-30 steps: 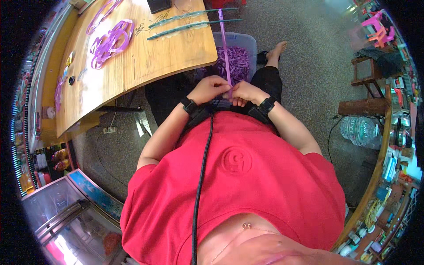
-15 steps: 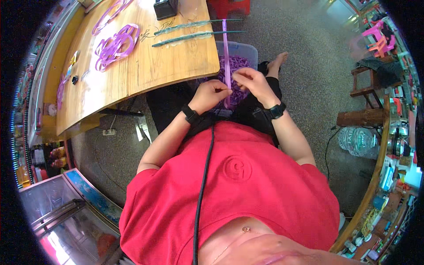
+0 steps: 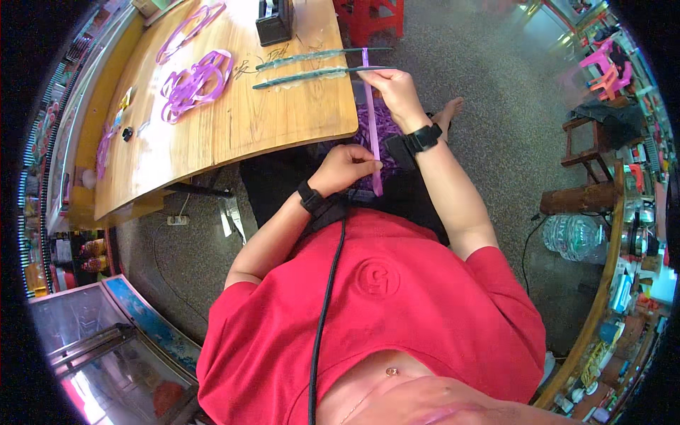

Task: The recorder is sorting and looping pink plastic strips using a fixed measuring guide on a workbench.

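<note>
A purple ribbon [image 3: 372, 120] runs from two dark green rods toward my body. The near rod [image 3: 312, 76] and the far rod [image 3: 304, 57] lie side by side across the table's right edge, with clear tape over them. My left hand [image 3: 348, 168] is closed, pinching the ribbon near its loose lower end between thumb and fingers. Up at the near rod, my right hand [image 3: 394, 91] is closed with its fingertips together on the ribbon where it meets the rod. Below the ribbon, a mass of purple ribbon pieces [image 3: 388, 126] is partly covered by my right arm.
A wooden table [image 3: 234, 131] fills the upper left, bearing a loose bundle of purple ribbon [image 3: 195, 85] and a black tape dispenser [image 3: 274, 21]. A red stool [image 3: 372, 18] stands beyond it. Stocked shelves [image 3: 623, 297] and a wooden stool [image 3: 586, 145] are at the right.
My right hand has moved away from my left, up along the ribbon to the near rod. My left hand has shifted slightly toward my body, gripping the ribbon. The view has tilted slightly.
</note>
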A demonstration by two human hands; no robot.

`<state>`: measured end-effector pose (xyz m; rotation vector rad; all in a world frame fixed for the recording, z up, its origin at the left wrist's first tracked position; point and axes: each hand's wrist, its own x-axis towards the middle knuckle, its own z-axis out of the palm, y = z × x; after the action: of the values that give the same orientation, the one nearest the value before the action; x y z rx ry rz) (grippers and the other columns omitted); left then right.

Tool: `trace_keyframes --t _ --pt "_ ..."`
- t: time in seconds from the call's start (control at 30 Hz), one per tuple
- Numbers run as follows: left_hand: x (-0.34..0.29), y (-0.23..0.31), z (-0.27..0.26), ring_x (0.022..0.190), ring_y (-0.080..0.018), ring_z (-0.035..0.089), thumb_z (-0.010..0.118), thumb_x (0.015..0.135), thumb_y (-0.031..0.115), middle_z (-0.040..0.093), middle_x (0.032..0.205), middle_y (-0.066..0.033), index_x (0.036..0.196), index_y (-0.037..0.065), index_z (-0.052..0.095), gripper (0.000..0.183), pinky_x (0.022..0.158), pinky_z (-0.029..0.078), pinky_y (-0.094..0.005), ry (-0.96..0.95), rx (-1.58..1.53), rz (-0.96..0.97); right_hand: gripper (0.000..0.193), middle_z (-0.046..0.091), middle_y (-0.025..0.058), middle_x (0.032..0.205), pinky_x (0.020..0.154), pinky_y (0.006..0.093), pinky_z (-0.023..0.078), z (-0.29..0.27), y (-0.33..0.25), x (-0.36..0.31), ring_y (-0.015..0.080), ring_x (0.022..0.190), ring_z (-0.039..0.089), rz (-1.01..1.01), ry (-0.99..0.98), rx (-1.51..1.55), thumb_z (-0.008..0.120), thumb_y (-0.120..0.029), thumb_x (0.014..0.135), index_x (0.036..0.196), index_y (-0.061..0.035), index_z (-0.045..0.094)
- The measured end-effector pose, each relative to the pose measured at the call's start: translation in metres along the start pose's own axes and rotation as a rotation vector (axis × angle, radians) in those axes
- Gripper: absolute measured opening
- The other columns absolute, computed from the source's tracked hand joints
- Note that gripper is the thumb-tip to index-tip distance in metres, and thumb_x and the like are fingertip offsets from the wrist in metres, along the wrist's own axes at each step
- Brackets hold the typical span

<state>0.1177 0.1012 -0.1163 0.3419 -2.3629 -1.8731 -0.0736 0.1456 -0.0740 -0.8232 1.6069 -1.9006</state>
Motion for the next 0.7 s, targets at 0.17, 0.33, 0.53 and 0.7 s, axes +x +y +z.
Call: trace_keyframes --t 0.17,0.33,0.53,0.7 --pt "-0.003 0.008 -0.004 0.071 -0.0039 0.053 0.072 0.089 0.017 0.062 0.076 0.0039 0.087 0.002 0.070 0.016 0.064 0.044 -0.0226 -0.113 -0.100 -0.045 0.026 0.073 0.0070 0.098 0.077 0.0221 0.050 0.000 0.000 0.003 0.0087 0.088 0.066 -0.031 -0.028 0.027 0.067 -0.011 0.090 0.113 0.0009 0.069" --pt "-0.011 0.024 -0.007 0.069 -0.0039 0.053 0.072 0.089 0.016 0.062 0.075 0.0037 0.085 0.002 0.070 0.015 0.063 0.044 -0.0226 -0.145 -0.123 -0.029 0.035 0.072 0.0122 0.094 0.073 0.0229 0.051 0.007 -0.004 -0.012 0.0106 0.085 0.067 -0.116 0.014 -0.081 0.067 -0.015 0.091 0.121 0.0014 0.060" --pt "-0.017 0.045 -0.005 0.068 -0.0048 0.053 0.073 0.087 0.015 0.062 0.073 0.0023 0.081 0.000 0.069 0.017 0.061 0.044 -0.0233 -0.091 -0.038 0.023 0.035 0.070 0.0068 0.084 0.067 0.0241 0.051 0.007 -0.012 -0.024 0.0117 0.074 0.065 0.008 -0.022 0.066 0.067 -0.021 0.092 0.118 0.0008 0.060" --pt "-0.020 0.053 -0.003 0.067 -0.0049 0.052 0.074 0.086 0.015 0.061 0.072 0.0014 0.079 -0.001 0.068 0.018 0.059 0.044 -0.0241 -0.041 0.012 -0.009 0.027 0.069 0.0058 0.082 0.066 0.0236 0.052 0.003 -0.018 -0.030 0.0109 0.071 0.064 0.075 -0.070 0.093 0.067 -0.022 0.093 0.109 0.0000 0.065"
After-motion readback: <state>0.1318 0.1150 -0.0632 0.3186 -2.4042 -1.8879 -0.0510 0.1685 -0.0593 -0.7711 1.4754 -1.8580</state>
